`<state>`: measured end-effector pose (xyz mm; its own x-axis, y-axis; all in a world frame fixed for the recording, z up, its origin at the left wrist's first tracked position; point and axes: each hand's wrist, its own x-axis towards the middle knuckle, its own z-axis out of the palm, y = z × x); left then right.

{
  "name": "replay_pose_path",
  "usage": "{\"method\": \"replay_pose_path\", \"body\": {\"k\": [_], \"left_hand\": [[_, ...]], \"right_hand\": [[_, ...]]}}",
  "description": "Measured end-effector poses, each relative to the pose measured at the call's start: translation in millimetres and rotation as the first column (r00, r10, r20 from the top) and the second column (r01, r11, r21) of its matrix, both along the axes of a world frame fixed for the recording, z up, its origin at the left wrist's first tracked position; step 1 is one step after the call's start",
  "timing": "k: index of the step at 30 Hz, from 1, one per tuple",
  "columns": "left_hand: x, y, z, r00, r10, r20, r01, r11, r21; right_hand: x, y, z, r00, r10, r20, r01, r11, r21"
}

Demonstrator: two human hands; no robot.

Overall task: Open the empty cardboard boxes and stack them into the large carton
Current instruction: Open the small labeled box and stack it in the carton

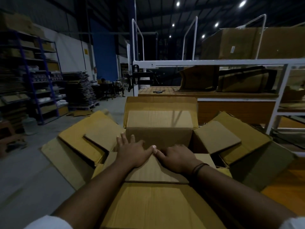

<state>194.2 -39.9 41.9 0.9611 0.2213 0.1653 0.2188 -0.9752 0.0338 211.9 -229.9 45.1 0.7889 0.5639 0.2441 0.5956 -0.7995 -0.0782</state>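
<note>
Both grips on the near edge of the opened box, seated in the large carton.

The opened box point(158, 136) stands mouth up inside the large carton point(148, 209), its long axis running left to right and its four flaps splayed out over the carton's own; its cavity lies just far of both grips. The left grip point(132, 151) is released, lying flat with fingers spread across the near fold, fingertips reaching toward the cavity. The right grip point(176, 158) rests just beside it on the near flap point(148, 172), thumb and forefinger touching, fingers bent at the fold; I cannot tell if they hook the rim or only press. The box looks about seated, so a downward push is probably all that remains. Folded boxes point(244, 81) lie on the table point(231, 95), far and right, closer to the right grip.
</note>
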Motion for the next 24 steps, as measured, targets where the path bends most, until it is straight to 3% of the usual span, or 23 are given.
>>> {"method": "replay_pose_path", "body": {"k": [4,9,24], "left_hand": [[0,9,2,0.997,0.078,0.009,-0.078,0.997,0.015],[1,45,3,0.986,0.167,-0.01,-0.167,0.986,-0.007],[2,37,16,0.968,0.201,-0.148,-0.2,0.98,0.017]], "right_hand": [[14,-24,1,0.991,-0.135,-0.004,0.134,0.988,-0.069],[34,-73,6,0.901,-0.433,0.012,0.428,0.884,-0.191],[15,-81,13,0.916,-0.382,-0.124,0.364,0.92,-0.142]]}}
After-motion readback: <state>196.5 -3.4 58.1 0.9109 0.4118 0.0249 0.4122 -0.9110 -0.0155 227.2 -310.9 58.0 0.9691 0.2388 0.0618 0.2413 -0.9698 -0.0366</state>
